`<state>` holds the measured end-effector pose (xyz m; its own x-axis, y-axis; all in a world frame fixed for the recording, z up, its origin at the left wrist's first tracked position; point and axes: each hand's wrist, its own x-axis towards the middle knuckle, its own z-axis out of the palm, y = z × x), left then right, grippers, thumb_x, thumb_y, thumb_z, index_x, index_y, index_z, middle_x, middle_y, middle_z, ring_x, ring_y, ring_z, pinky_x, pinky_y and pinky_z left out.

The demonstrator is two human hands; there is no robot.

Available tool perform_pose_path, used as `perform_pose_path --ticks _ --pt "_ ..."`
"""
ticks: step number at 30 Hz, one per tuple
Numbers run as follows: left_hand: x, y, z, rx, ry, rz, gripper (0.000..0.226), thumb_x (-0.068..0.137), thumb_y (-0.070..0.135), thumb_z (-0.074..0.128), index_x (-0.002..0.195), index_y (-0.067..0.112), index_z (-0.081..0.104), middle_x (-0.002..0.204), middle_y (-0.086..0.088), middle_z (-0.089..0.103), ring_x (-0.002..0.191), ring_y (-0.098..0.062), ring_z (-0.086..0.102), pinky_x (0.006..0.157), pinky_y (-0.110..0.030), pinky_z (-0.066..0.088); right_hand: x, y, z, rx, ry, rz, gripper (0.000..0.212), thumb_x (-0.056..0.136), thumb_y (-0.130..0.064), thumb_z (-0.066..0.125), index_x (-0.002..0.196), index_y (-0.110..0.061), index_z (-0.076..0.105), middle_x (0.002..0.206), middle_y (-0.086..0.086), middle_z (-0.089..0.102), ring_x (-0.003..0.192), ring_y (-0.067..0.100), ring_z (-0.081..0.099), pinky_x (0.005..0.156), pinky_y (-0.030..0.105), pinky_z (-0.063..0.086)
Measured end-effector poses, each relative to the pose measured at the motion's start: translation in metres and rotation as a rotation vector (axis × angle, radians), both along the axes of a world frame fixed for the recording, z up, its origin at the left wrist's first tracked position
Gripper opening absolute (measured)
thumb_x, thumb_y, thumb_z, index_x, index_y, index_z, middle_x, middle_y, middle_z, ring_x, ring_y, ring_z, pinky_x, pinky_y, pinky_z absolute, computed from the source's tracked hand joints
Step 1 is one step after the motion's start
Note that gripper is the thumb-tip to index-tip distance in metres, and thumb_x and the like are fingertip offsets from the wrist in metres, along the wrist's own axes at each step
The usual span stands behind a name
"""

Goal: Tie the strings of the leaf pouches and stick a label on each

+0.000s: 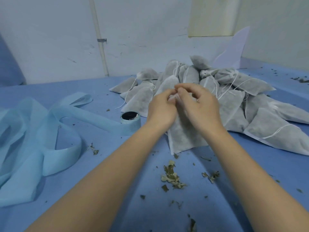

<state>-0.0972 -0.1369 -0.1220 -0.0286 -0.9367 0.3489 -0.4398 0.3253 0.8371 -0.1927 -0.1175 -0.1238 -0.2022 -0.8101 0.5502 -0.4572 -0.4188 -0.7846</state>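
- Blue tape roll [131, 120] sitting left of the hands, untouched; labelling probably coming after this knot.
- Left hand [161, 108] pinching the string at the pouch [183, 136] mouth, fingers curled.
- Right hand [199, 104] pinching the other end; pulling evenly is likely keeping the neck closed.
- Pouch pile [234, 91] lying behind, right.

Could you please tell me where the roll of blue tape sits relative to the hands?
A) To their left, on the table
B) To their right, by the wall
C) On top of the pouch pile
A: the roll of blue tape stands on the table, left of the left hand and right hand.
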Motion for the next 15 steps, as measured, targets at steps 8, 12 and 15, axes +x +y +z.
perform_pose_path --ticks 8,12,15 --pt "0.041 0.010 0.009 0.072 0.085 -0.018 0.027 0.095 0.016 0.050 0.121 0.018 0.054 0.080 0.009 0.055 0.087 -0.011 0.054 0.079 -0.023 0.041 0.005 0.002 -0.007 0.060 -0.066 0.190 0.019 0.095 -0.026 0.057 0.088 -0.039 0.068 0.091 -0.015 0.071 0.090 -0.001 0.063 0.083 0.020 0.048" --pt "0.054 0.015 0.008 0.077 0.072 -0.004 0.020 0.091 0.025 0.058 0.111 0.023 0.060 0.079 0.011 0.057 0.088 -0.011 0.057 0.083 -0.026 0.045 0.005 0.003 -0.008 0.119 -0.163 0.271 0.012 0.087 -0.020 0.070 0.084 -0.031 0.073 0.083 -0.006 0.074 0.081 0.006 0.069 0.070 0.020 0.053" --pt "0.056 0.021 0.003 0.062 0.083 0.002 0.009 0.088 0.026 0.064 0.096 0.023 0.065 0.089 0.012 0.065 0.090 -0.009 0.061 0.087 -0.027 0.048 0.002 0.004 -0.005 0.176 -0.288 0.326 0.008 0.082 -0.012 0.073 0.082 -0.020 0.075 0.080 0.000 0.075 0.077 0.012 0.071 0.067 0.021 0.055"
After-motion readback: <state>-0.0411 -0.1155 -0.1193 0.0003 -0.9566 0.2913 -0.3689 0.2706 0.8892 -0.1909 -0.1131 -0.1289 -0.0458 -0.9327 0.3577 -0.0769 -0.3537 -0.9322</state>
